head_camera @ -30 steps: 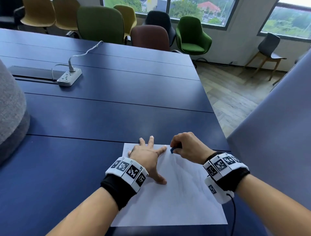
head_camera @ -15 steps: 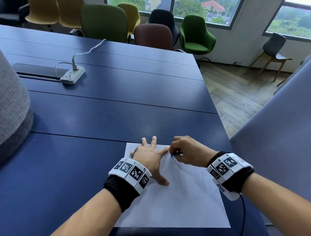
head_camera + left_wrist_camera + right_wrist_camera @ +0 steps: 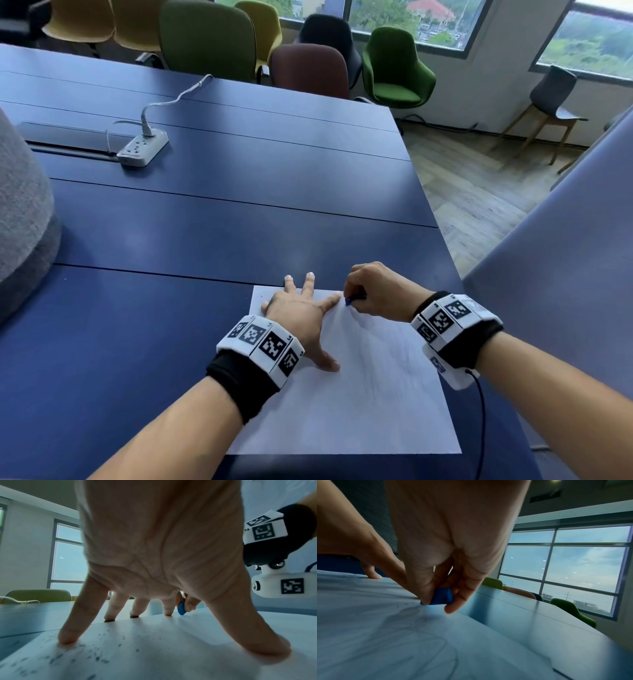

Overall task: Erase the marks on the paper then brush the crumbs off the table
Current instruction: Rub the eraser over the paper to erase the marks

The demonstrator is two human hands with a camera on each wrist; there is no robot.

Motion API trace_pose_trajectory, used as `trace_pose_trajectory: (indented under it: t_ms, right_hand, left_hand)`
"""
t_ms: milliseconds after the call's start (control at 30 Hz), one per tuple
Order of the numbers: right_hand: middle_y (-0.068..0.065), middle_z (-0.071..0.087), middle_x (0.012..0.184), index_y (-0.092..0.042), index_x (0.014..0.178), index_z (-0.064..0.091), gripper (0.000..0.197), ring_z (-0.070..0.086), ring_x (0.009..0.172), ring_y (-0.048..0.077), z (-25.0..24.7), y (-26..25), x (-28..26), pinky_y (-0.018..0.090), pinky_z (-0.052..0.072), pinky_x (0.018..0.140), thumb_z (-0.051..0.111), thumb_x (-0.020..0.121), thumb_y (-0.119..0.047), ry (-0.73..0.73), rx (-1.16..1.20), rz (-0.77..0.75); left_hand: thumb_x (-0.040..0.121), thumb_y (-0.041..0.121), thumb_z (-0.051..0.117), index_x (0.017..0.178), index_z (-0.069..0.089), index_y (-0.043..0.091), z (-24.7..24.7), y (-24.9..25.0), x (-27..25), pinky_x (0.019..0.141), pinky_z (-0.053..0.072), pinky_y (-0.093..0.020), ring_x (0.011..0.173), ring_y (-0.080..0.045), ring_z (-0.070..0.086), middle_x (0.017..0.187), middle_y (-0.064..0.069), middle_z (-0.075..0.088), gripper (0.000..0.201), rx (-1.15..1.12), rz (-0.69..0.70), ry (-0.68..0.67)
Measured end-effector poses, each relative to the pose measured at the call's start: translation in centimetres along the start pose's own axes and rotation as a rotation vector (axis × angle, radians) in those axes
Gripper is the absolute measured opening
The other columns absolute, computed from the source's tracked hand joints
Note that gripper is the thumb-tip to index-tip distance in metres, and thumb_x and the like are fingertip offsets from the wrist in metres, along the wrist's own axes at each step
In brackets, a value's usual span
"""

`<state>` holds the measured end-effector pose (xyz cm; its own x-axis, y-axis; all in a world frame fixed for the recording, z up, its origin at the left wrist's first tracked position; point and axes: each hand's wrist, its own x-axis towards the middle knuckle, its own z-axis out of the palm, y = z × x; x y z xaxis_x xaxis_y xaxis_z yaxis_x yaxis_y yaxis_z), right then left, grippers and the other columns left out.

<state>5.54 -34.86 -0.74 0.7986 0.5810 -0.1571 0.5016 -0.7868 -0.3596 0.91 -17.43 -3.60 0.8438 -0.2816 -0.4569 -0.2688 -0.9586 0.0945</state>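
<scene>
A white sheet of paper [image 3: 359, 394] lies on the dark blue table [image 3: 205, 222] near its front right corner, with faint pencil lines [image 3: 419, 635] across it. My left hand [image 3: 301, 315] is spread flat on the sheet's far left part, fingers straight and pressing it down. My right hand [image 3: 373, 294] pinches a small blue eraser [image 3: 348, 301] between thumb and fingers, its tip on the paper near the far edge, just right of my left index finger. Dark eraser crumbs [image 3: 96, 655] lie scattered on the paper under my left hand. The eraser [image 3: 442, 597] touches the sheet.
A white power strip [image 3: 142, 149] with its cable lies far back left on the table. A grey rounded object [image 3: 20, 219] stands at the left edge. Chairs [image 3: 308, 68] line the far side. The table's right edge [image 3: 442, 240] drops to a wooden floor.
My right hand with the eraser has shifted slightly back and forth at the paper's far edge, beside my left index finger. My left hand has stayed pressed on the sheet.
</scene>
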Motion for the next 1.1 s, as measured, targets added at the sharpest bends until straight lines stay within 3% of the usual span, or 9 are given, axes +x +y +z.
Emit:
trace_pose_trajectory:
  t_ms: [67,200,333,400,533,700,867,1033,1100]
  right_hand:
    - [-0.010,0.056,0.079,-0.013,0.082,0.072,0.012,0.052,0.065,0.006,0.2,0.0,-0.4,0.017,0.042,0.064,0.065,0.075,-0.006,0.000,0.019,-0.001]
    - [-0.007,0.061,0.080,-0.016,0.080,0.072,0.014,0.055,0.065,0.005,-0.1,-0.5,-1.7,0.016,0.047,0.063,0.067,0.074,-0.005,-0.163,0.048,-0.039]
    - [-0.009,0.058,0.080,-0.014,0.082,0.071,0.011,0.052,0.065,0.001,-0.1,0.4,-0.4,0.018,0.043,0.065,0.065,0.076,-0.006,-0.013,0.034,0.024]
    - [-0.010,0.057,0.078,-0.013,0.081,0.071,0.012,0.052,0.065,0.000,0.1,0.5,-0.8,0.016,0.043,0.064,0.066,0.075,-0.005,-0.005,0.055,0.015]
    - [-0.006,0.065,0.080,-0.013,0.082,0.073,0.012,0.058,0.065,0.006,-0.2,-0.5,-1.9,0.016,0.049,0.063,0.070,0.074,-0.005,-0.191,0.072,-0.029]
    - [-0.010,0.059,0.076,-0.014,0.080,0.071,0.009,0.053,0.063,0.000,0.1,0.2,-0.7,0.017,0.043,0.065,0.068,0.075,-0.007,0.005,0.065,0.016]
    - [-0.006,0.070,0.078,-0.017,0.080,0.072,0.012,0.061,0.066,0.005,0.2,-0.3,-2.8,0.022,0.054,0.067,0.070,0.073,-0.008,-0.215,0.097,-0.003]
    - [-0.010,0.062,0.077,-0.016,0.079,0.071,0.011,0.057,0.064,0.002,0.2,0.8,-1.1,0.016,0.045,0.064,0.069,0.074,-0.006,0.027,0.095,0.068]
    - [-0.013,0.058,0.075,-0.017,0.078,0.070,0.013,0.054,0.063,0.001,0.5,0.7,-1.5,0.013,0.043,0.062,0.068,0.074,-0.005,0.019,0.095,0.041]
  left_hand:
    - [0.057,0.078,0.074,0.151,-0.002,0.050,0.0,0.0,0.0,0.107,0.033,-0.059,0.148,-0.044,-0.007,0.163,-0.007,-0.016,0.124,0.006,0.000,0.000]
    - [0.057,0.078,0.074,0.152,-0.002,0.049,-0.1,0.1,0.0,0.108,0.033,-0.060,0.148,-0.044,-0.007,0.163,-0.008,-0.016,0.125,0.002,-0.003,-0.016]
    - [0.056,0.078,0.074,0.151,-0.002,0.050,-0.1,0.0,0.1,0.109,0.031,-0.061,0.148,-0.044,-0.008,0.163,-0.007,-0.016,0.125,-0.006,-0.005,-0.017]
    - [0.056,0.078,0.074,0.151,-0.002,0.050,-0.1,0.0,0.1,0.109,0.031,-0.061,0.148,-0.044,-0.008,0.163,-0.007,-0.016,0.125,-0.004,-0.006,-0.021]
    - [0.057,0.077,0.074,0.152,-0.003,0.049,-0.2,0.1,0.0,0.109,0.030,-0.061,0.148,-0.044,-0.008,0.163,-0.007,-0.017,0.125,0.001,-0.010,-0.035]
    - [0.057,0.077,0.075,0.151,-0.003,0.050,-0.2,0.1,0.0,0.110,0.030,-0.060,0.148,-0.043,-0.009,0.163,-0.006,-0.018,0.125,-0.009,-0.012,-0.030]
    - [0.056,0.078,0.074,0.151,-0.004,0.049,-0.3,0.2,0.1,0.109,0.031,-0.060,0.148,-0.044,-0.008,0.163,-0.007,-0.018,0.126,0.010,-0.019,-0.047]
    - [0.055,0.079,0.074,0.151,-0.001,0.049,-0.2,0.1,0.2,0.109,0.031,-0.060,0.148,-0.043,-0.007,0.163,-0.006,-0.016,0.125,0.001,-0.018,-0.026]
    - [0.055,0.079,0.074,0.151,-0.001,0.049,-0.1,0.2,0.2,0.109,0.031,-0.060,0.148,-0.044,-0.007,0.163,-0.007,-0.016,0.126,0.005,-0.017,-0.030]
